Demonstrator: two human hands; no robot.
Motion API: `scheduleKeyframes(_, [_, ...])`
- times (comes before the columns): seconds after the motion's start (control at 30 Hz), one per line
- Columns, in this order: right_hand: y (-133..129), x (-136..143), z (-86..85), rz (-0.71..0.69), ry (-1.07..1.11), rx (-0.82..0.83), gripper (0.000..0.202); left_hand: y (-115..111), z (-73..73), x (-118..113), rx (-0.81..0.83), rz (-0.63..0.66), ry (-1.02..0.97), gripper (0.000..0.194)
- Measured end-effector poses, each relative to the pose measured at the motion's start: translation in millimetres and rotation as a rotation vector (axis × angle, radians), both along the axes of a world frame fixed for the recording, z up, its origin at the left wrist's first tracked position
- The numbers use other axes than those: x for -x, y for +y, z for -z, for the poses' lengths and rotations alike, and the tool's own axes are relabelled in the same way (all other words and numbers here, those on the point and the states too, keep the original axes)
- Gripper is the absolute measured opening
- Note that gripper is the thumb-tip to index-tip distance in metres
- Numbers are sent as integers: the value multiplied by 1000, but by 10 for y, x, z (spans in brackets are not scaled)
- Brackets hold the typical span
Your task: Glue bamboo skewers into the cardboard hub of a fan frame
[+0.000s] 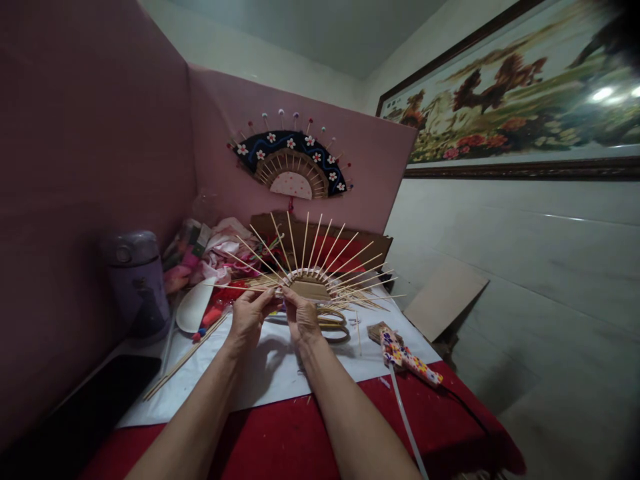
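A half-round cardboard fan frame [309,289] with thin wooden sticks spread out like rays is held up above the table. My left hand [250,316] pinches its left lower corner, close to the lowest stick on that side. Right beside it, my right hand [302,317] grips the same corner with thumb and fingers. A pale strip runs along the curved edge where the sticks are fixed. Behind my right hand lie gold-handled scissors [336,327], partly hidden. What sits between my fingertips is too small to make out.
A flower-patterned glue gun [395,349] with its cord lies at right. On the left are a purple bottle [136,283], a black phone [117,380], loose sticks [187,357] and a white dish [194,308]. A decorated fan [291,163] hangs on the pink panel [215,107].
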State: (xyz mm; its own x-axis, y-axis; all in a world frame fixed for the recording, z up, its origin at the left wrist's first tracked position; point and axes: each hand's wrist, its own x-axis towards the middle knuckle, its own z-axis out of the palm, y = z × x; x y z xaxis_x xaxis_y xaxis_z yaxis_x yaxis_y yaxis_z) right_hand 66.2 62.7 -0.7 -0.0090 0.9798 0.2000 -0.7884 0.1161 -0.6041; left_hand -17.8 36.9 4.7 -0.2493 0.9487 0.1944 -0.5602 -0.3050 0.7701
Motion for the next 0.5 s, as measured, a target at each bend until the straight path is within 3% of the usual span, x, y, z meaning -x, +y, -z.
scheduleKeyframes(0.5, [34, 7, 53, 31, -10, 14, 20, 1, 16, -7, 20, -10, -8, 23])
